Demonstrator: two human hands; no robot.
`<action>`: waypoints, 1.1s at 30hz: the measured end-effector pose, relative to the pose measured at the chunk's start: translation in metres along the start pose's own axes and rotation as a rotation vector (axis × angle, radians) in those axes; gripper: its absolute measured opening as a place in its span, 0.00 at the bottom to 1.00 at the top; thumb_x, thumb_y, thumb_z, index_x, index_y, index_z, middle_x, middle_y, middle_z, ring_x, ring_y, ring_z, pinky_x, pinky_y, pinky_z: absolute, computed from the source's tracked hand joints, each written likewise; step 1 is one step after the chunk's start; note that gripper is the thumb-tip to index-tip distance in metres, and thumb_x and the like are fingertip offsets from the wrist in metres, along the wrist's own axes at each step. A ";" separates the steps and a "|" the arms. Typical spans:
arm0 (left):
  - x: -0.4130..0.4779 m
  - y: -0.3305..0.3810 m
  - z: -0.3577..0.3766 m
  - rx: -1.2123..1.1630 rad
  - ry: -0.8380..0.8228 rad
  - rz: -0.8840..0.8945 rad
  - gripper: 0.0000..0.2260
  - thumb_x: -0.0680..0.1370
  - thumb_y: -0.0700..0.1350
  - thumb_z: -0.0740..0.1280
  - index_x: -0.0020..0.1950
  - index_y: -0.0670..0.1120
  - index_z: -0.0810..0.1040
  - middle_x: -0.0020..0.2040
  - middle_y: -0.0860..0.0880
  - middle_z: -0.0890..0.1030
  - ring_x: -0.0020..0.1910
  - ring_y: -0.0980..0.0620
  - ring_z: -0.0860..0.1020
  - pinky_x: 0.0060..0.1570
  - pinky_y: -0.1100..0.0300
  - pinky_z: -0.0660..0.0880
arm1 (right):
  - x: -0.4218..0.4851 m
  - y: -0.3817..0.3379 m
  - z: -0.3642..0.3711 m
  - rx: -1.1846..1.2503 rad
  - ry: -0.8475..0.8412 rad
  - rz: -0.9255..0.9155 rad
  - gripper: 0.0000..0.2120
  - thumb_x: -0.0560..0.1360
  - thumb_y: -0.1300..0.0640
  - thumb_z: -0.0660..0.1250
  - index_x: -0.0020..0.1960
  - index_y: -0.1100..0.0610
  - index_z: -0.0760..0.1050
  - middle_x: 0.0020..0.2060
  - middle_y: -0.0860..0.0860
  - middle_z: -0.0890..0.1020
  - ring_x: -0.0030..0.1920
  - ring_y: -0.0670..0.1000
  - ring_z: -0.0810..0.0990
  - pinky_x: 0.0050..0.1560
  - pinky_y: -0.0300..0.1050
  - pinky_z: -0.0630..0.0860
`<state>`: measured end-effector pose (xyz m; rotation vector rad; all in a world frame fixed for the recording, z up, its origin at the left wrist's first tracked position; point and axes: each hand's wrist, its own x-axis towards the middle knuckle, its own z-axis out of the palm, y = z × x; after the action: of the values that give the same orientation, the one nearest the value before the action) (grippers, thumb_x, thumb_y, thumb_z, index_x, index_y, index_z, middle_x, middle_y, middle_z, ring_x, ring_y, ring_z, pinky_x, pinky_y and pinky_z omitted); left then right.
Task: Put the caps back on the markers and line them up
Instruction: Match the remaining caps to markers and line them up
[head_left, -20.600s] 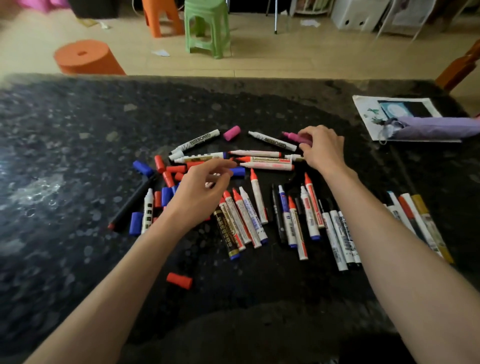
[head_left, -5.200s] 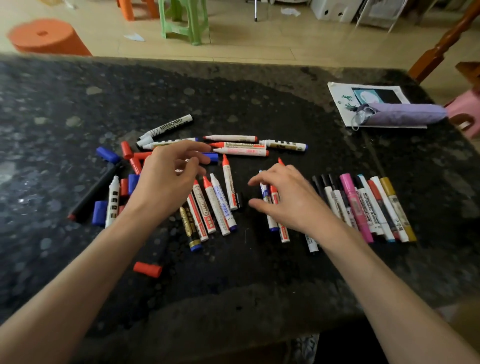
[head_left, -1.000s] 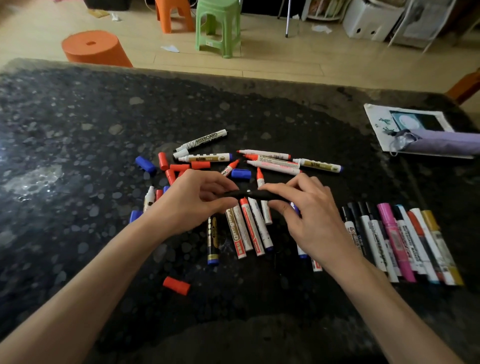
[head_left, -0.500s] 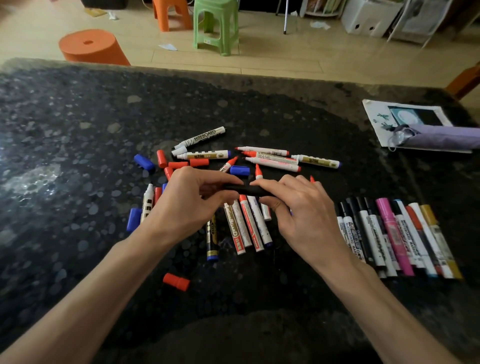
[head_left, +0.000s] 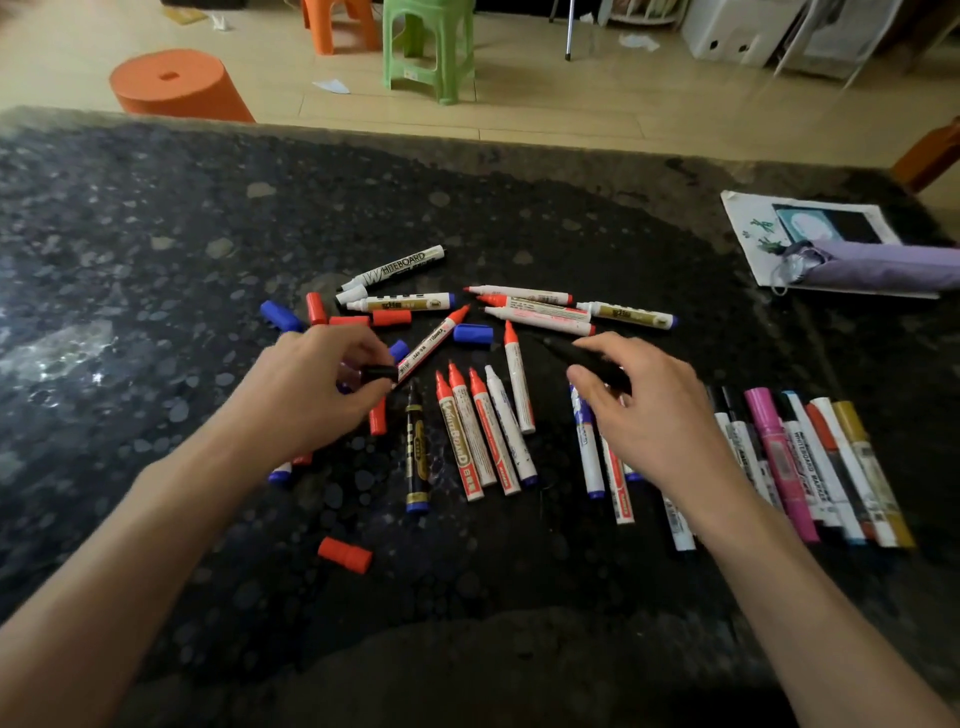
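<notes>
Capping appears underway: the right hand (head_left: 657, 421) grips a black marker (head_left: 565, 351), the left hand (head_left: 306, 389) pinches a black cap (head_left: 378, 373), and next the cap must align with the tip.

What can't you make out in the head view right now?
Head view:
- black marker: rear end hidden by the right hand holding it.
- dark piece pinched by the left hand: too dark to identify.
- purple object: cut off by the right edge.
</notes>
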<state>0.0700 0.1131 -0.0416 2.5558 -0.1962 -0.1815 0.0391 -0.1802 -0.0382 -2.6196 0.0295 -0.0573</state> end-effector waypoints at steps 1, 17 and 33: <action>-0.002 -0.001 -0.001 0.067 -0.044 -0.004 0.09 0.75 0.49 0.75 0.53 0.59 0.81 0.46 0.63 0.81 0.48 0.59 0.81 0.52 0.55 0.76 | 0.000 0.001 0.001 -0.030 0.008 0.017 0.15 0.82 0.47 0.67 0.68 0.45 0.78 0.54 0.44 0.79 0.52 0.45 0.77 0.49 0.44 0.76; -0.001 0.000 0.009 0.257 -0.183 -0.001 0.11 0.72 0.60 0.76 0.50 0.60 0.78 0.39 0.62 0.77 0.39 0.67 0.72 0.38 0.65 0.67 | 0.001 -0.020 0.010 -0.067 -0.134 0.148 0.17 0.79 0.43 0.72 0.66 0.44 0.77 0.50 0.41 0.79 0.56 0.47 0.81 0.57 0.48 0.80; 0.076 0.033 0.062 0.343 0.112 0.303 0.19 0.79 0.51 0.71 0.69 0.51 0.79 0.64 0.49 0.76 0.63 0.46 0.71 0.63 0.49 0.70 | 0.009 -0.018 -0.004 0.701 -0.308 0.401 0.07 0.83 0.54 0.68 0.49 0.44 0.79 0.44 0.48 0.88 0.44 0.45 0.88 0.50 0.48 0.85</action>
<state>0.1307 0.0398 -0.0816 2.8204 -0.6125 0.1213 0.0483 -0.1668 -0.0255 -1.8577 0.3565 0.4027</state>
